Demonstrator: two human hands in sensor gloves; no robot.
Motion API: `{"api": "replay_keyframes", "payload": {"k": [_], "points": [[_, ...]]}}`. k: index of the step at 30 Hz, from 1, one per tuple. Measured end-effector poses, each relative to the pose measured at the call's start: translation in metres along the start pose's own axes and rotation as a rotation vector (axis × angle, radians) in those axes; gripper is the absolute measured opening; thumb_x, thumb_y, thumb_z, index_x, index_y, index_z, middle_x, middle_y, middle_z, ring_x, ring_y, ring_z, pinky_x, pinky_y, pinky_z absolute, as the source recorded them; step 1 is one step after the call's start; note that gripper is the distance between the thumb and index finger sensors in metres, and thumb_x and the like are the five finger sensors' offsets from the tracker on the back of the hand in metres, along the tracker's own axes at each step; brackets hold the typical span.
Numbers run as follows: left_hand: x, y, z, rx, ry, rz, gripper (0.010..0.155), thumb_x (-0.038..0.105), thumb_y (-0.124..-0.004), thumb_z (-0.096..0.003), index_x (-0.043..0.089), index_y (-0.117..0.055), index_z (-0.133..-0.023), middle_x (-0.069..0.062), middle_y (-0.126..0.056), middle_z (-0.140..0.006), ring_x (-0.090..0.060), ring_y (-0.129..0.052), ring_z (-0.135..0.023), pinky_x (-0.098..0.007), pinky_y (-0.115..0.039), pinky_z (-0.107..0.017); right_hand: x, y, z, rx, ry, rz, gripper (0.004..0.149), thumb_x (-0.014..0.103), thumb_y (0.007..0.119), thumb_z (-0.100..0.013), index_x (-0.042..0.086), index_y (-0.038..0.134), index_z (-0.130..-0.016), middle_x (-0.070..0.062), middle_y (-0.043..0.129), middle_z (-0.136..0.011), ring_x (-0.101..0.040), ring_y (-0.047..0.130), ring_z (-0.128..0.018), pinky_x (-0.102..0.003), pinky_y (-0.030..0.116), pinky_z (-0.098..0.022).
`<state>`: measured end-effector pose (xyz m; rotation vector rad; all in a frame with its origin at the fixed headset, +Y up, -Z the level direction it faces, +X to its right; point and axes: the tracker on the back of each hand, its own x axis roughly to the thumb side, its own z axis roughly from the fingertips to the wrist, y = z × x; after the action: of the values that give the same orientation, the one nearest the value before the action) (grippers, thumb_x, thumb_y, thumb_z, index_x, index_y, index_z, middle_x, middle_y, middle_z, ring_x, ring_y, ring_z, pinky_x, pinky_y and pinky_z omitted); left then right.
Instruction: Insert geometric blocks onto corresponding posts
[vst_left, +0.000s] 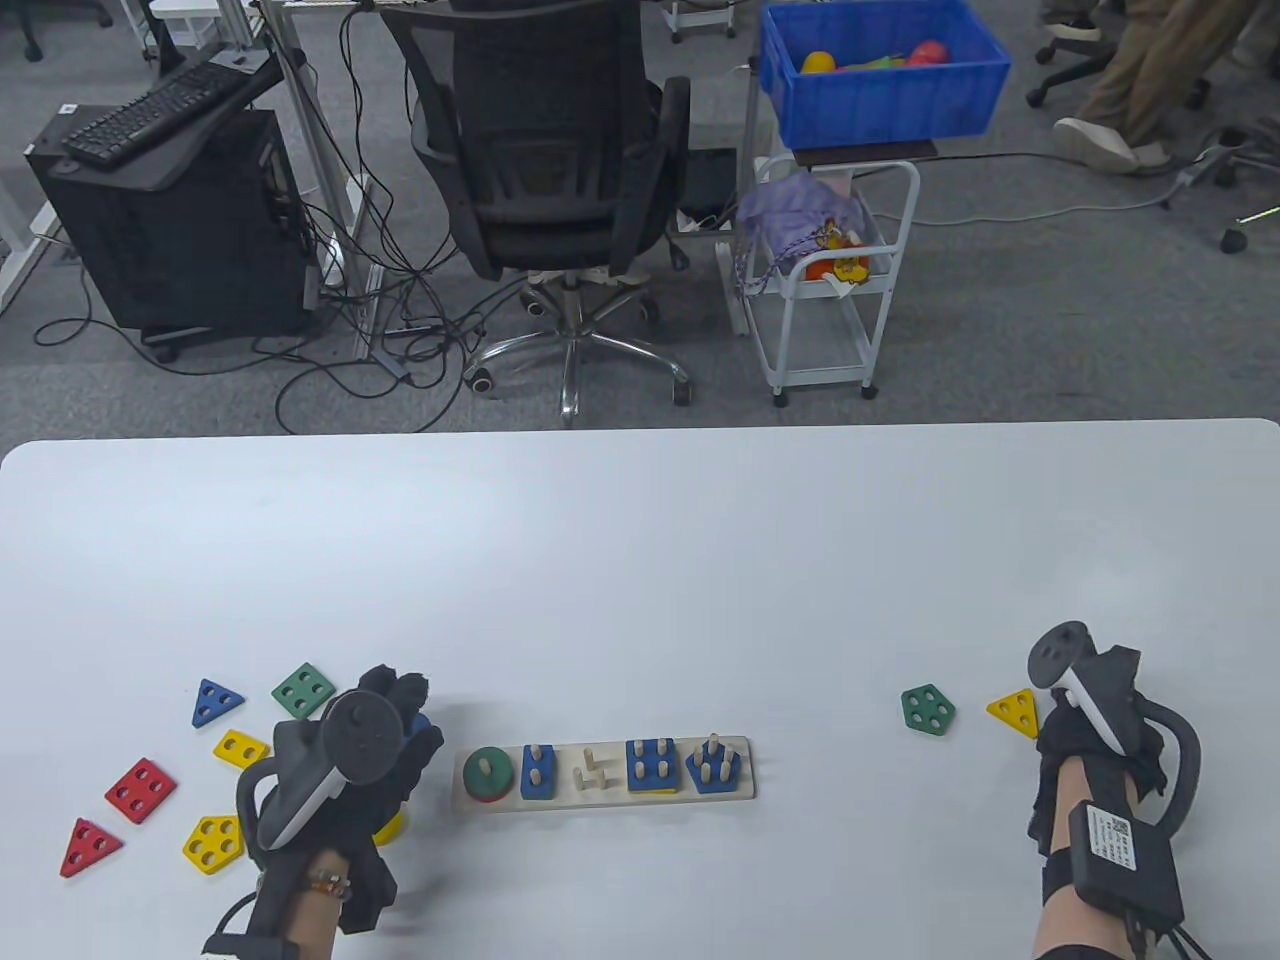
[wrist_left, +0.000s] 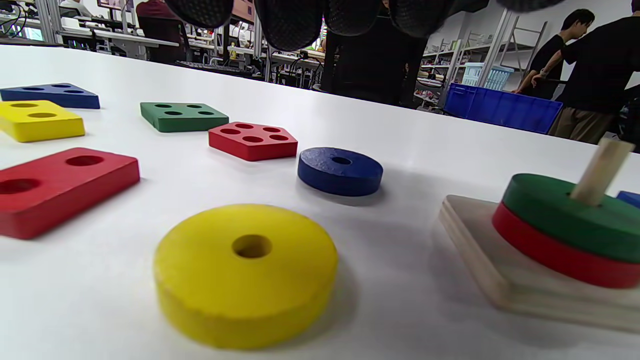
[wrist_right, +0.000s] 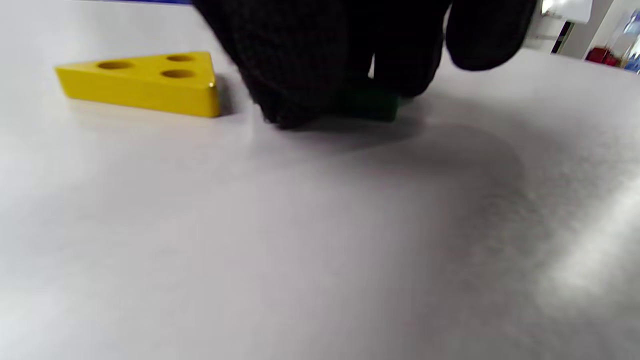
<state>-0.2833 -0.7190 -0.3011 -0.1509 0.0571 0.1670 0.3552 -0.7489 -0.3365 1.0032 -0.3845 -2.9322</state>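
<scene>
The wooden post board holds a green disc on a red one, a blue rectangle, a blue square on yellow and a blue pentagon; its three middle posts are bare. My left hand hovers just left of the board with nothing in it, its fingers hanging over a blue disc and a yellow disc. My right hand rests on the table at the far right, fingers curled down and empty, beside a yellow triangle. A green pentagon lies further left.
Loose blocks lie left of my left hand: a blue triangle, green square, yellow rectangle, red square, red triangle and yellow pentagon. The left wrist view adds a red rectangle.
</scene>
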Motion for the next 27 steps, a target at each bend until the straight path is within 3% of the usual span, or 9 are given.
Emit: {"api": "replay_keyframes", "payload": {"k": [9, 14, 19, 23, 27], "points": [[-0.001, -0.001, 0.0, -0.007, 0.004, 0.003, 0.064, 0.061, -0.063, -0.0505, 0.042, -0.051, -0.11, 0.007, -0.044, -0.125, -0.027, -0.056, -0.117, -0.061, -0.051, -0.081, -0.002, 0.003, 0.01, -0.046, -0.04, 0.033, 0.055, 0.022, 0.087, -0.043, 0.016, 0.07, -0.096, -0.015, 0.073, -0.102, -0.035, 0.084, -0.084, -0.059, 0.068, -0.067], [0.001, 0.001, 0.001, -0.007, -0.003, 0.015, 0.064, 0.061, -0.063, -0.0505, 0.042, -0.051, -0.11, 0.007, -0.044, -0.125, -0.027, -0.055, -0.117, -0.061, -0.05, -0.081, -0.001, -0.011, 0.027, -0.129, -0.097, -0.013, 0.056, 0.023, 0.087, -0.043, 0.016, 0.069, -0.096, -0.018, 0.072, -0.102, -0.037, 0.087, -0.08, -0.061, 0.069, -0.063], [0.01, 0.003, 0.004, -0.006, -0.043, 0.046, 0.064, 0.061, -0.063, -0.0507, 0.042, -0.051, -0.11, 0.007, -0.044, -0.125, -0.027, -0.055, -0.117, -0.06, -0.051, -0.081, 0.019, -0.026, 0.062, -0.239, -0.329, -0.137, 0.057, 0.024, 0.087, -0.041, 0.015, 0.07, -0.095, -0.02, 0.074, -0.099, -0.038, 0.089, -0.076, -0.061, 0.072, -0.059], [0.023, 0.003, 0.008, -0.022, -0.091, 0.087, 0.064, 0.062, -0.063, -0.0506, 0.042, -0.051, -0.111, 0.006, -0.045, -0.125, -0.027, -0.056, -0.117, -0.06, -0.051, -0.08, 0.057, -0.03, 0.104, -0.293, -0.603, -0.232, 0.057, 0.026, 0.087, -0.041, 0.014, 0.071, -0.094, -0.021, 0.076, -0.098, -0.037, 0.091, -0.073, -0.059, 0.075, -0.055], [0.027, 0.001, 0.009, -0.021, -0.09, 0.046, 0.064, 0.062, -0.063, -0.0506, 0.042, -0.051, -0.11, 0.007, -0.045, -0.125, -0.027, -0.056, -0.117, -0.06, -0.051, -0.081, 0.104, -0.033, 0.156, -0.349, -0.846, -0.17, 0.057, 0.029, 0.088, -0.04, 0.014, 0.072, -0.094, -0.02, 0.078, -0.096, -0.037, 0.093, -0.072, -0.059, 0.077, -0.053]]}}
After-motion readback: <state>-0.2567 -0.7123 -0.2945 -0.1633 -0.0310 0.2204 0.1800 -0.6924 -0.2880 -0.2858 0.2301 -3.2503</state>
